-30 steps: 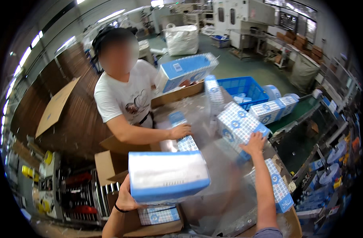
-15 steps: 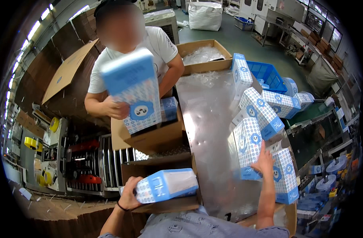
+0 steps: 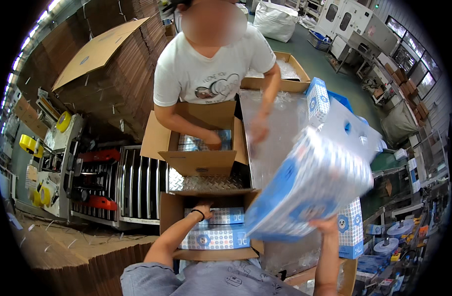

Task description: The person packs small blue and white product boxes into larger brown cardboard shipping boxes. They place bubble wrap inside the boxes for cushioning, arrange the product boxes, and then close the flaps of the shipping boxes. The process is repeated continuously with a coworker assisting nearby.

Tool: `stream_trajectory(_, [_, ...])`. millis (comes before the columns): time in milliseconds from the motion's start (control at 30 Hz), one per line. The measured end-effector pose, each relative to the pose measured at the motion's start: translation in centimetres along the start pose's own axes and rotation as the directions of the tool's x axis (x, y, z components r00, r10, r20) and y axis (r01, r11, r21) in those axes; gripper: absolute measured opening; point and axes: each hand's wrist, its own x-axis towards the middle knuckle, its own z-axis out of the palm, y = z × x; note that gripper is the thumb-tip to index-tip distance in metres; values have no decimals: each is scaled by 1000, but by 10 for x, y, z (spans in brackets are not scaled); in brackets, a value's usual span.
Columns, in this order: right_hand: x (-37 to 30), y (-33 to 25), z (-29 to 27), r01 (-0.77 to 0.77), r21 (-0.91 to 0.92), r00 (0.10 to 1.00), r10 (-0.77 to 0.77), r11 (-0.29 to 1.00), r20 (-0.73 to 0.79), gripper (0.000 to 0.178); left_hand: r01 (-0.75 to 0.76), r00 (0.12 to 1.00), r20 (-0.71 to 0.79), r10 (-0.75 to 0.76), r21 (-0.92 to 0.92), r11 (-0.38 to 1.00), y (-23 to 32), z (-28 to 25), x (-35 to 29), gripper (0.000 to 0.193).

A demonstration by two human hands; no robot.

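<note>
My right hand [image 3: 325, 224] grips the lower edge of a blue-and-white patterned pack [image 3: 305, 190], which is tilted and smeared by motion over the metal table. A pale sheet-like part with a hole shows at its upper end; I cannot tell whether that belongs to the same pack. Inside the open cardboard box [image 3: 211, 254] in front of me is my left hand [image 3: 202, 211], its fingers mostly hidden, close to a patterned pack [image 3: 228, 215]. Another pack [image 3: 213, 240] lies along the box's near side.
Across from me, a co-worker [image 3: 211, 69] reaches into a second cardboard box [image 3: 201, 160] holding packs; their other hand blurs over the metal table [image 3: 270, 113]. More packs [image 3: 352, 229] stand at the right. A roller conveyor [image 3: 143, 182] and tape rolls [image 3: 31, 144] are left.
The pack from my left hand now lies in the box, with that hand inside. My right hand has lifted a pack off the table. The co-worker's raised pack is down in their box.
</note>
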Motion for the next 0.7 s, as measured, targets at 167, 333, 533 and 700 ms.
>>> stream_trajectory(167, [77, -4, 211, 326, -338, 882, -155, 883, 444, 86, -12, 965, 248, -88, 378, 926, -69, 29, -22, 62])
stream_trajectory(333, [124, 195, 255, 312, -937, 868, 356, 155, 347, 80, -281, 943, 287, 168, 416, 865, -33, 50, -23, 67])
stream_trajectory(533, [135, 340, 276, 433, -877, 823, 305, 206, 478, 81, -27, 911, 412, -25, 121, 992, -53, 51, -30, 79])
stream_trajectory(700, [165, 328, 247, 320, -872, 650, 584, 371, 486, 76, -96, 863, 503, -36, 234, 967, -47, 46, 16, 67])
